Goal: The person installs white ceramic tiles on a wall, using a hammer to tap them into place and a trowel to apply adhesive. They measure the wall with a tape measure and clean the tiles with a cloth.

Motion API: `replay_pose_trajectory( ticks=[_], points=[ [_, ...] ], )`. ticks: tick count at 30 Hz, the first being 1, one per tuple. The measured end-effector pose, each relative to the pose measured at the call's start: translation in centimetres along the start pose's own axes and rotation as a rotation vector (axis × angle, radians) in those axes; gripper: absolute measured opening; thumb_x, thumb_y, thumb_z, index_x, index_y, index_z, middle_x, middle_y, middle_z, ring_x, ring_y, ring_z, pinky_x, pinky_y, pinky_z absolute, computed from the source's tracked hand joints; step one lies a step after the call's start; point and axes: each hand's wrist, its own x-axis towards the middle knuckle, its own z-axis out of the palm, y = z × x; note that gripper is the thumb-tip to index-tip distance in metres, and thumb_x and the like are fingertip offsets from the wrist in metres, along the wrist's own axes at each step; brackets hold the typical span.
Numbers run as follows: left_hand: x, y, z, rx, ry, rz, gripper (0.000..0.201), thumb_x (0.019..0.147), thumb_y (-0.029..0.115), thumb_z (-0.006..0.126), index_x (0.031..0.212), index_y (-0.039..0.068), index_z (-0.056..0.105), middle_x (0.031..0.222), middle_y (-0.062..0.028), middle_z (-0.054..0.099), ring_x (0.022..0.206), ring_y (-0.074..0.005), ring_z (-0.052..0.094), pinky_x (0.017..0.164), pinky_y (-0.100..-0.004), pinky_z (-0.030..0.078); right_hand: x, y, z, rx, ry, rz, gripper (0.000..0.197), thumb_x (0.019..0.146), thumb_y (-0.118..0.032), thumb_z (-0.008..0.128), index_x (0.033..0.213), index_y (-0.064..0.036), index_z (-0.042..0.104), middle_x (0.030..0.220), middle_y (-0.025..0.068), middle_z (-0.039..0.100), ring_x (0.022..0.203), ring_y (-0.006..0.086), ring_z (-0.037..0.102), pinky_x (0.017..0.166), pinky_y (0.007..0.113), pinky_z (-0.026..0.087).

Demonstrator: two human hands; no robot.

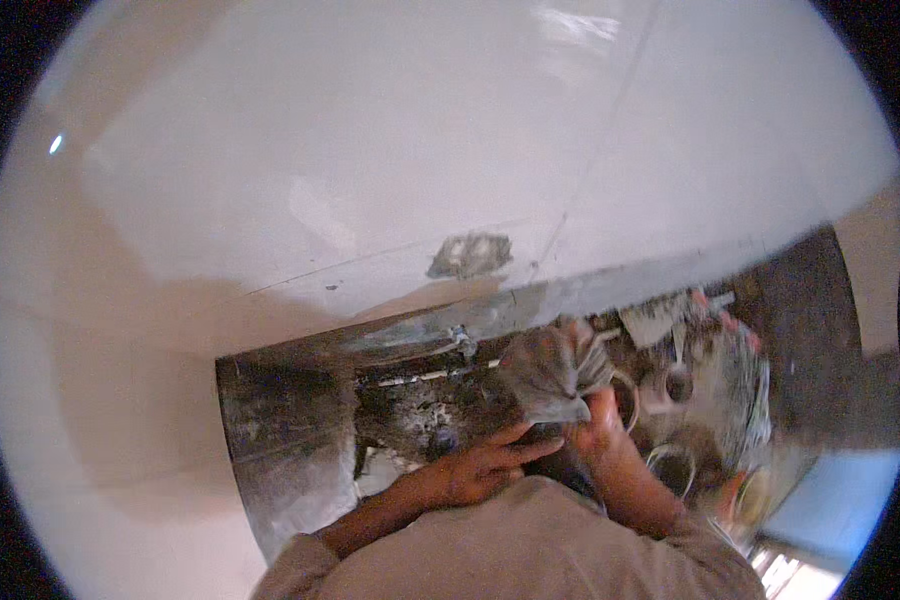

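Observation:
A grey-brown bag or cloth point(553, 372), its folds drawn together toward the bottom, is held up in front of my body; I cannot tell which of the two it is. My right hand point(596, 420) is closed around its lower right side. Beside its lower edge is my left hand point(482, 468), with the fingers stretched out and apart, holding nothing that I can see. The left fingertips come close to the bag or cloth, but contact is unclear. A dark shape lies between the two hands, too shadowed to name.
A wide pale wall point(370, 150) fills the upper part, with a rough grey patch point(470, 256) low on it. Below runs a dark, littered strip with a white stick point(400, 380). Round containers point(675, 468) and a crumpled plastic sheet point(750, 400) lie to my right.

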Motion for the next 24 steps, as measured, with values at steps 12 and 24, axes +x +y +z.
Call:
replay_pose_trajectory(
  ticks=[12, 24],
  points=[
    [-23.0, -14.7, 1.5, -0.759, 0.839, -0.616, 0.061, 0.094, 0.031, 0.070, 0.148, 0.009, 0.049, 0.143, -0.0099, 0.059, 0.127, -0.0273, 0.057, 0.105, -0.0454, 0.044, 1.1, 2.6, 11.5, -1.144, 0.218, -1.433, 0.055, 0.085, -0.021, 0.073, 0.138, -0.0114, 0.060, 0.142, 0.0128, 0.050, 0.133, 0.0337, 0.049, 0.109, 0.050, 0.044],
    [-26.8, -17.5, 4.6, -0.927, 1.120, -0.894, 0.035, 0.091, 0.027, 0.073, 0.122, 0.012, 0.064, 0.119, -0.0074, 0.068, 0.106, -0.0252, 0.066, 0.090, -0.0462, 0.050, 15.0, 9.8, 7.1, -2.043, 0.281, -1.584, 0.066, 0.072, -0.026, 0.082, 0.136, -0.0330, 0.065, 0.132, 0.0089, 0.054, 0.128, 0.0280, 0.044, 0.111, 0.056, 0.027]
  ],
)
